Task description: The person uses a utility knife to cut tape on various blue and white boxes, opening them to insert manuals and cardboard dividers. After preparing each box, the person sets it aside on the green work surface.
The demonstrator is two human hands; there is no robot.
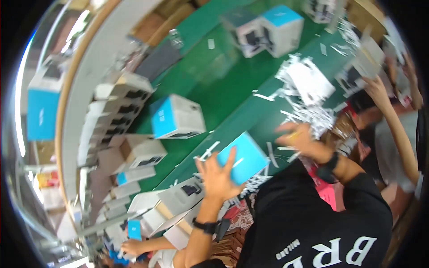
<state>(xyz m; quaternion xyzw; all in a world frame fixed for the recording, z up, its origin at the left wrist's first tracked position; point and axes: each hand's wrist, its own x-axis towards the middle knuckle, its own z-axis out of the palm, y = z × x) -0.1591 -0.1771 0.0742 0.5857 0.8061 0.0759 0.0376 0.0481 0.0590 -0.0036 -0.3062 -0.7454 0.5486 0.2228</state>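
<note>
A box with a bright blue top [246,157] sits tilted at the table's near edge, in front of my body. My left hand [217,175] grips its left side, with the thumb lying over the blue face and the fingers spread along the side. To the right of the box, my right hand [304,142] hovers with its fingers stretched apart, somewhat smeared by motion. Nothing I can make out is held in it. Beyond that hand lies a heap of white shredded paper strips [319,117] with a white piece [308,80] on top.
A white and blue box [178,117] stands on the green table [223,96], and two more boxes [279,33] stand at the far side. Open boxes [181,196] crowd the left near edge. Stacked boxes [120,105] line the far left. Co-workers' arms [397,129] reach in at right and lower left.
</note>
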